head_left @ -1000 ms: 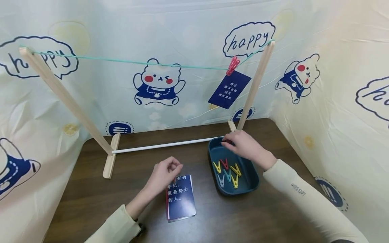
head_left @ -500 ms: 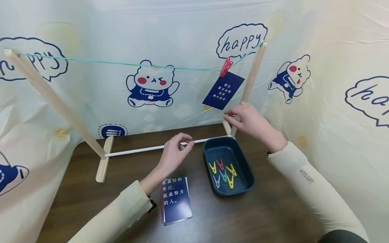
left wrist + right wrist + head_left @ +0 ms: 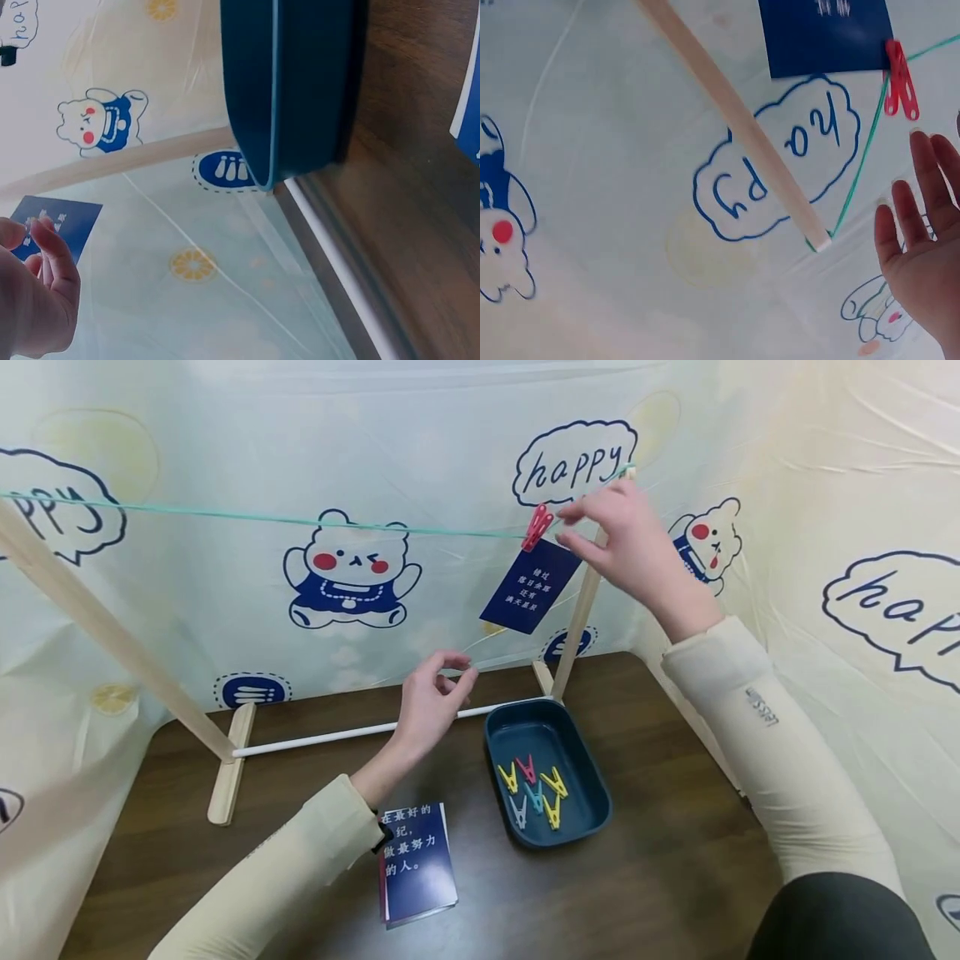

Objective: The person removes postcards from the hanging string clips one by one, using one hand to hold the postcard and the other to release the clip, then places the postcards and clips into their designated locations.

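My right hand [image 3: 626, 539] is raised beside a red clothespin [image 3: 537, 527] on the green string [image 3: 322, 523], with fingertips close to its handles. In the right wrist view the fingers [image 3: 904, 206] are extended and hold nothing. The clothespin grips a dark blue card [image 3: 531, 586] with white writing, which hangs tilted. My left hand [image 3: 435, 697] hovers over the white rod, fingers loosely bent and nothing between thumb and fingertips. A stack of blue cards [image 3: 420, 868] lies near the left sleeve.
A dark blue tray [image 3: 596, 777] holds several yellow, red, teal and grey clothespins. Two wooden posts, left [image 3: 112, 635] and right [image 3: 573, 643], carry the string, and a white rod [image 3: 322, 740] joins their feet. A printed curtain [image 3: 450, 435] stands behind the brown table [image 3: 637, 893].
My right hand has risen from the tray to beside the hanging clothespin. My left hand has moved up and forward, off the card stack. The head view has shifted, so the scene slides left.
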Demonstrator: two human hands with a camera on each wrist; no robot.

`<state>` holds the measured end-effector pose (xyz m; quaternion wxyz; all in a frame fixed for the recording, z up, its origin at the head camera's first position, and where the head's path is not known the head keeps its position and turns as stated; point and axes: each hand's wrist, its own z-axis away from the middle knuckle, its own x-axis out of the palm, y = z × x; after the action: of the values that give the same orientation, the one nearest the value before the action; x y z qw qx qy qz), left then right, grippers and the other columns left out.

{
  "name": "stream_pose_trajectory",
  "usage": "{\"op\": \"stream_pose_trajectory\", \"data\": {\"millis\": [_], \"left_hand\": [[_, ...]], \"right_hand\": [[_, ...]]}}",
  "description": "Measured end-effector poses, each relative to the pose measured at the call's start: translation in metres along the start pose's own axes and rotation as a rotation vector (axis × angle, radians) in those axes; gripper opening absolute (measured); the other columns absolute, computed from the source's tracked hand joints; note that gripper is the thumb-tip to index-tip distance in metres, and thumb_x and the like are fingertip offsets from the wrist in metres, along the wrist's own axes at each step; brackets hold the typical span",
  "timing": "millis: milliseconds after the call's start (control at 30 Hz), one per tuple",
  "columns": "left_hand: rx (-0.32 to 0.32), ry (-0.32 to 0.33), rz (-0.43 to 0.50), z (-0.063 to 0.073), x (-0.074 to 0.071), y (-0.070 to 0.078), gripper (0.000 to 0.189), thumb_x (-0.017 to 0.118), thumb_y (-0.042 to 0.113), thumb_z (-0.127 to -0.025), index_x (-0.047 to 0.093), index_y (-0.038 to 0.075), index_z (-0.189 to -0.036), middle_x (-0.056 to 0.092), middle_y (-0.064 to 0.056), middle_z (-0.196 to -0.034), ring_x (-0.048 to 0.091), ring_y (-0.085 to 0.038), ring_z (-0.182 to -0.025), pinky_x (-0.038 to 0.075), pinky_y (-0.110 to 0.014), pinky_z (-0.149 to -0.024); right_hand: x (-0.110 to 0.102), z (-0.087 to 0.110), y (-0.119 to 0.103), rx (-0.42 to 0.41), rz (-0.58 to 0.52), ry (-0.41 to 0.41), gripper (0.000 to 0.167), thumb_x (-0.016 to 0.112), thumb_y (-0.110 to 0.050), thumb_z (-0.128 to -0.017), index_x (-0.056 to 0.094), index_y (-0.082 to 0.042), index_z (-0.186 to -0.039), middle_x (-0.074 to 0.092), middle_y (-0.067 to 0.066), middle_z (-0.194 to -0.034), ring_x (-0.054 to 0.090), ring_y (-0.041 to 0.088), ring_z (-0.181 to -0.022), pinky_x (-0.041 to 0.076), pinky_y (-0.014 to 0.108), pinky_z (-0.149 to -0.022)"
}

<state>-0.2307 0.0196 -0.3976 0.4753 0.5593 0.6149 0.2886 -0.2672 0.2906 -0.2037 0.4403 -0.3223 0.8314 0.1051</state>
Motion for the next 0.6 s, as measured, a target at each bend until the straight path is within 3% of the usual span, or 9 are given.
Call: {"op": "stream_pose_trajectory", "data": {"millis": [100, 200, 333, 433, 600], "left_hand": [[0.0, -0.012, -0.016, 0.002, 0.001, -0.001, 0.024, 0.07, 0.021, -0.102, 0.069, 0.01, -0.123, 0.07, -0.008, -0.116, 0.068, -0.017, -0.068, 0.051, -0.026, -0.055], [0.004, -0.018, -0.028, 0.004, 0.002, -0.002, 0.023, 0.07, 0.018, -0.102, 0.069, 0.01, -0.123, 0.069, -0.009, -0.117, 0.067, -0.018, -0.068, 0.051, -0.026, -0.056], [0.004, -0.017, -0.033, 0.004, 0.002, -0.002, 0.022, 0.069, 0.018, -0.102, 0.069, 0.01, -0.122, 0.069, -0.008, -0.116, 0.067, -0.018, -0.068, 0.051, -0.026, -0.056], [-0.004, -0.022, -0.035, 0.002, 0.002, -0.001, 0.022, 0.069, 0.019, -0.102, 0.069, 0.01, -0.123, 0.069, -0.007, -0.116, 0.067, -0.018, -0.069, 0.052, -0.026, -0.057], [-0.008, -0.024, -0.041, -0.003, 0.0, 0.002, 0.023, 0.069, 0.02, -0.102, 0.069, 0.011, -0.123, 0.07, -0.007, -0.118, 0.068, -0.018, -0.07, 0.052, -0.026, -0.058]], "right_hand": [[-0.007, -0.016, 0.001, 0.032, 0.067, -0.07, 0.036, 0.071, -0.021, -0.101, 0.068, 0.001, -0.129, 0.069, 0.021, -0.13, 0.049, 0.037, -0.135, 0.03, 0.049, -0.12], [-0.01, -0.028, 0.003, 0.099, 0.106, -0.17, 0.044, 0.07, -0.029, -0.102, 0.065, -0.003, -0.137, 0.06, 0.02, -0.145, 0.032, 0.037, -0.153, 0.015, 0.052, -0.128], [-0.01, -0.036, 0.007, 0.177, 0.138, -0.288, 0.054, 0.063, -0.04, -0.104, 0.058, -0.008, -0.147, 0.037, 0.019, -0.164, 0.01, 0.041, -0.159, -0.002, 0.056, -0.127], [-0.008, -0.039, 0.009, 0.182, 0.152, -0.34, 0.055, 0.059, -0.043, -0.106, 0.056, -0.01, -0.15, 0.036, 0.017, -0.165, 0.004, 0.037, -0.161, -0.01, 0.057, -0.125], [-0.003, -0.043, 0.008, 0.126, 0.121, -0.33, 0.046, 0.062, -0.037, -0.105, 0.062, -0.011, -0.143, 0.06, 0.012, -0.147, 0.008, 0.024, -0.162, -0.015, 0.053, -0.125]]}}
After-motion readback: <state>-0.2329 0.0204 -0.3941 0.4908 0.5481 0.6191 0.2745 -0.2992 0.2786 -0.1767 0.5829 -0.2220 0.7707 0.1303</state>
